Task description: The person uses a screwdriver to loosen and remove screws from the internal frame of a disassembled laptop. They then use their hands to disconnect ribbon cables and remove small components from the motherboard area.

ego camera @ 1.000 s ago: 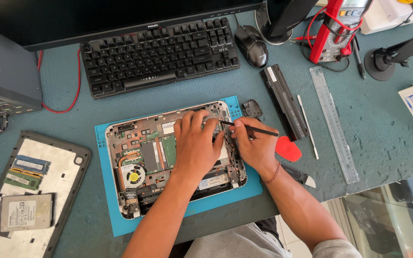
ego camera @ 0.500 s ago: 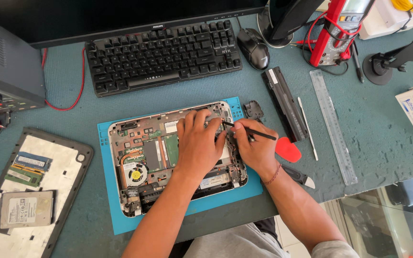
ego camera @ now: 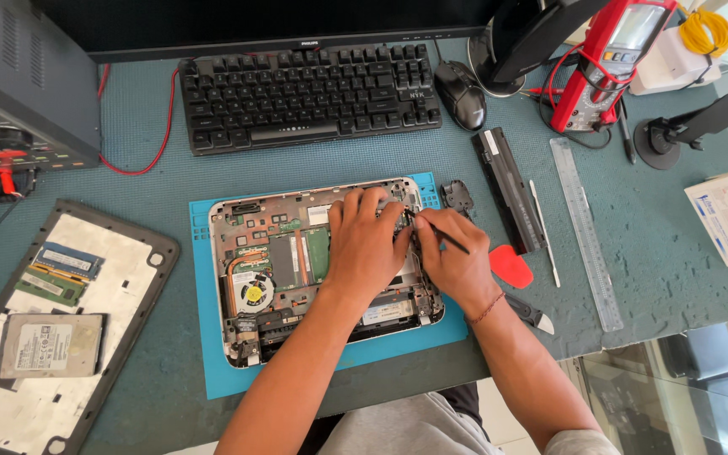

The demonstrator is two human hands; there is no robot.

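An opened laptop (ego camera: pixel 280 253) with its circuit board and fan exposed lies on a blue mat (ego camera: pixel 212 371). My left hand (ego camera: pixel 364 244) rests flat on the right part of the board, fingers spread toward the upper right corner. My right hand (ego camera: pixel 452 265) sits just right of it, pinching a thin black tool (ego camera: pixel 444 236) whose tip points at the laptop's upper right corner beside my left fingertips. What lies under my hands is hidden.
A black keyboard (ego camera: pixel 305 93) and mouse (ego camera: pixel 461 93) lie behind the laptop. To the right are a long black battery (ego camera: pixel 507 190), a red pick (ego camera: pixel 511 265), a clear ruler (ego camera: pixel 587 232) and a red multimeter (ego camera: pixel 604 63). A removed cover (ego camera: pixel 128 286) holding memory sticks (ego camera: pixel 65 261) and a hard drive (ego camera: pixel 48 345) lies at left.
Both hands stay at the laptop's upper right corner; the tool tip has shifted only slightly. The view has drifted a little.
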